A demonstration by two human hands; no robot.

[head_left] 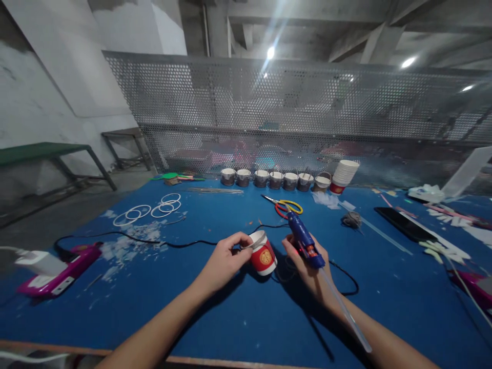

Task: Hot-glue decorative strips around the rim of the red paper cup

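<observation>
My left hand (pixel 226 259) pinches the rim of a red and white paper cup (pixel 264 256), which is tilted above the blue table. A greyish strip or cord seems to run along the cup's rim by my fingertips; its exact form is too small to tell. In my right hand (pixel 317 269) is a blue hot glue gun (pixel 302 233), gripped just right of the cup, with a long clear glue stick (pixel 348 312) sticking out of its back end. Scissors (pixel 286 206) with red and yellow handles lie beyond the glue gun.
Several grey-wrapped cups (pixel 275 180) line the back, beside a stack of paper cups (pixel 343 177). White rings (pixel 165 207) and scraps lie left, near a magenta power strip (pixel 61 269). A black cable (pixel 172 245) crosses the table. Grey yarn (pixel 351 220) and a phone (pixel 403 224) lie right.
</observation>
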